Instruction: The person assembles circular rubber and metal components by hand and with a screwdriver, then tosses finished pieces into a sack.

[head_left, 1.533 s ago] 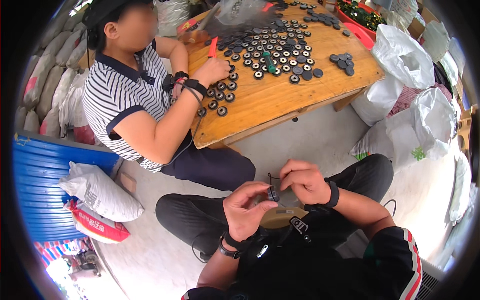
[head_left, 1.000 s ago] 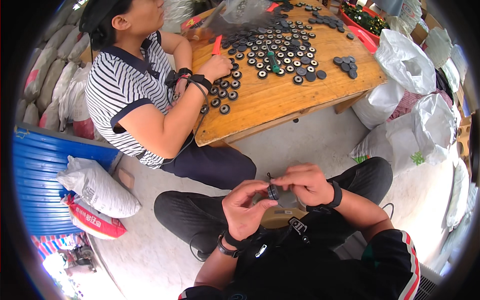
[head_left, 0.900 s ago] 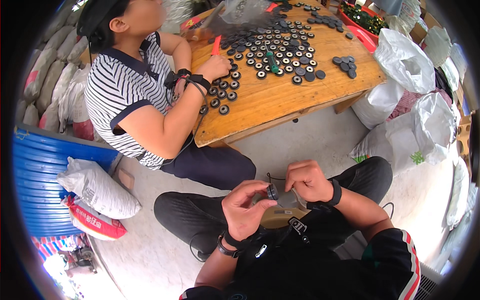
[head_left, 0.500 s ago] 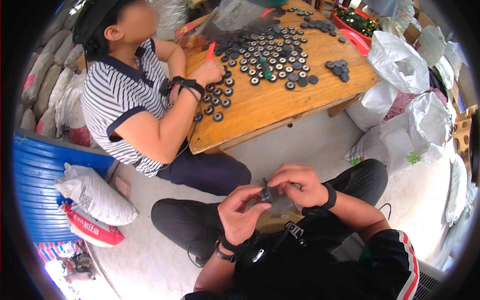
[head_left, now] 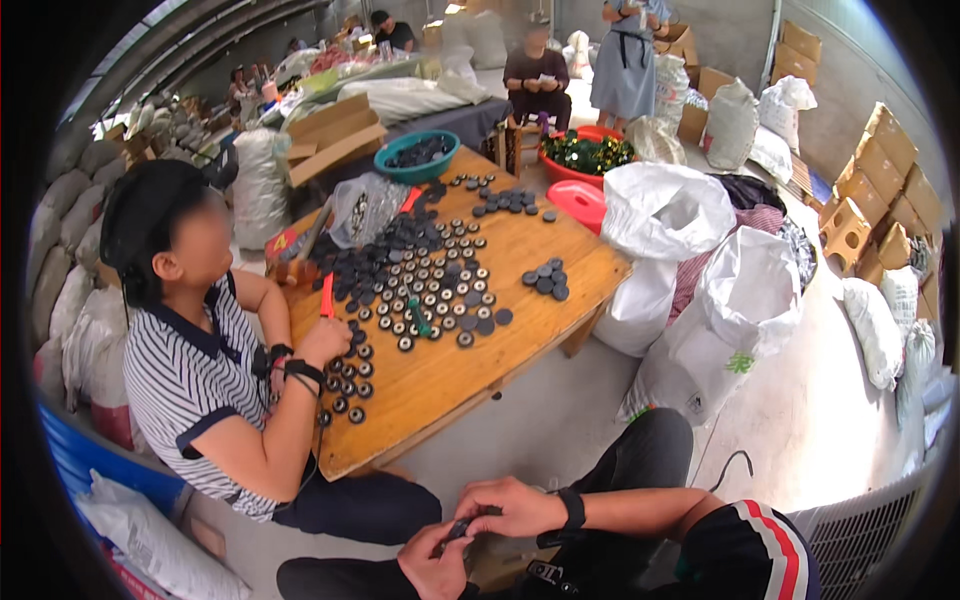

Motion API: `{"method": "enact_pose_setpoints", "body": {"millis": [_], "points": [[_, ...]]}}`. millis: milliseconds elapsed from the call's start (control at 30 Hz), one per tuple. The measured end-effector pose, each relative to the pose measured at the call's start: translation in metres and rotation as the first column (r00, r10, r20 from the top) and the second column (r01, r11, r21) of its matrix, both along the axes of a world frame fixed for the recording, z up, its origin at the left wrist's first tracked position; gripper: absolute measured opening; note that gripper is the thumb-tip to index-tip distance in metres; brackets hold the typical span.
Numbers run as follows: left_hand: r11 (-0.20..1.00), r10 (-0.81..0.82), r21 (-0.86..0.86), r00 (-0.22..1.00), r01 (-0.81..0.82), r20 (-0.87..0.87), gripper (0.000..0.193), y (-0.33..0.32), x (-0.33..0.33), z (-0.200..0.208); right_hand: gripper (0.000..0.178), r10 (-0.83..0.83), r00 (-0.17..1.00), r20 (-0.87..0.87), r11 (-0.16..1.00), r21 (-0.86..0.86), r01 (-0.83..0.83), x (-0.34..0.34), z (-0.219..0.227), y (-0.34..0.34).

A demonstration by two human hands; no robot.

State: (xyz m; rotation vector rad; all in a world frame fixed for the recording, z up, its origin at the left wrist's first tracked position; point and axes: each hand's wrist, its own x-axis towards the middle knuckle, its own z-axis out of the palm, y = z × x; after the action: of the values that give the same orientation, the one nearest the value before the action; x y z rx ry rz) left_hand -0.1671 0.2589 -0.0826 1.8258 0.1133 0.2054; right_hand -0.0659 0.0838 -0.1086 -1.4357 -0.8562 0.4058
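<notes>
Above my lap, my left hand [head_left: 432, 562] pinches a small dark round piece [head_left: 459, 528] between thumb and fingers. My right hand [head_left: 512, 507] meets it from the right, its bent fingers closed on the same piece. Most of the piece is hidden by my fingers. On the wooden table [head_left: 440, 400] ahead lie many loose black discs [head_left: 545, 278] and black discs with metal centres [head_left: 405, 343]. A green-handled tool [head_left: 419, 318] lies among them.
At the table's left side sits a co-worker in a striped shirt [head_left: 205, 370], one hand near an orange-red strip [head_left: 327, 295]. A teal basin [head_left: 417, 160] of dark pieces stands at the far edge. White sacks [head_left: 725, 310] stand to the right; more people are farther back.
My view has tilted up and turned right, so the far room shows. My hands have come closer together around the round piece, which was more visible before.
</notes>
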Motion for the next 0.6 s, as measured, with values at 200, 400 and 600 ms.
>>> {"method": "enact_pose_setpoints", "body": {"millis": [200, 400, 600], "points": [[0.98, 0.091, 0.17, 0.993, -0.103, 0.078, 0.009, -0.012, -0.006, 0.023, 0.021, -0.085, 0.996, 0.026, 0.995, 0.062, 0.084, -0.014, -0.002, 0.004], [0.981, 0.037, 0.183, 0.992, -0.058, 0.117, 0.009, -0.006, -0.01, 0.017, 0.02, -0.05, 0.997, 0.052, 0.991, 0.131, 0.043, -0.017, -0.014, 0.006], [0.965, 0.092, -0.238, 0.991, -0.112, -0.093, 0.016, -0.007, -0.009, 0.009, 0.017, 0.001, 0.999, -0.033, 0.99, 0.143, 0.004, -0.008, -0.01, 0.006]]}}
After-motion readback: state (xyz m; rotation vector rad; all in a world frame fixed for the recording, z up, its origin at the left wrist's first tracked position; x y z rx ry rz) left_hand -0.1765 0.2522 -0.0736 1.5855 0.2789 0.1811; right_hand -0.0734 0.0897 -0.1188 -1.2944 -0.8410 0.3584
